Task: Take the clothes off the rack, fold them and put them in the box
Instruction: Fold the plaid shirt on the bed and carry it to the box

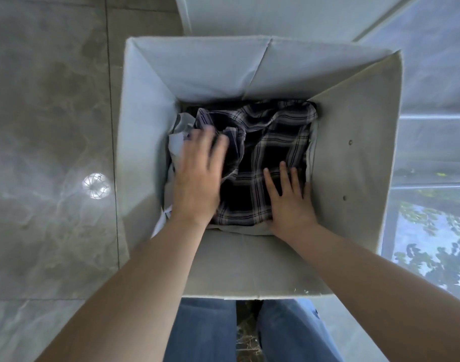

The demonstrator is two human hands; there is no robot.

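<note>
A dark plaid shirt (270,142) lies at the bottom of a deep grey fabric box (354,158), on top of paler grey clothes (178,131) that show at its left edge. Both my arms reach down into the box. My left hand (197,176) rests flat on the shirt's bunched left side, blurred, fingers together. My right hand (289,197) presses flat on the shirt's near right corner with the fingers spread. Neither hand grips the cloth. No rack is in view.
The box stands on a glossy grey tiled floor (46,126) directly in front of my jeans-clad legs (202,333). A glass wall or window (438,152) runs along the right side. A white panel (249,14) stands behind the box.
</note>
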